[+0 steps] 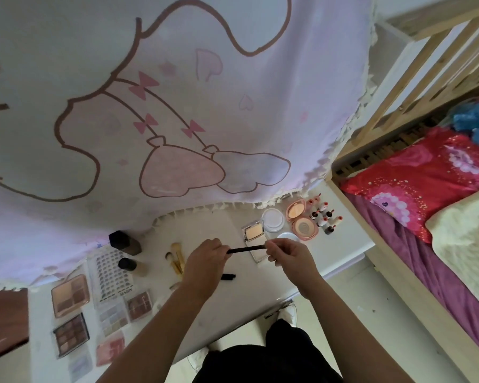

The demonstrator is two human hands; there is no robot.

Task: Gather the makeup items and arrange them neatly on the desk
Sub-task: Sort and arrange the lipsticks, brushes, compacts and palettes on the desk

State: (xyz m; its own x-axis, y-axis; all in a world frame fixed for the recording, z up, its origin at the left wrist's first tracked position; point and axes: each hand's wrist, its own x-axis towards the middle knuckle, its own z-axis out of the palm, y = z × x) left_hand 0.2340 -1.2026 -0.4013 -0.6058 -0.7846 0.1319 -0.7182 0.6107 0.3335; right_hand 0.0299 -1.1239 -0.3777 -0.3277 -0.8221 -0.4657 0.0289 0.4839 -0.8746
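Observation:
A thin black makeup pencil [246,249] is held level above the white desk [249,288]. My left hand [205,261] pinches its left end and my right hand [289,258] pinches its right end. A short black cap-like piece [228,276] lies on the desk just below my left hand. Several small brushes [176,258] lie to the left of my left hand. An open square powder compact [255,236] sits behind the pencil. Round compacts [302,225] and small nail polish bottles [325,215] stand at the back right.
Eyeshadow palettes [70,295], a sticker sheet [114,275] and two dark-capped bottles [127,265] fill the desk's left side. A pink cartoon-print cloth [177,106] hangs behind the desk. A wooden bed frame [371,244] with red bedding stands right of the desk.

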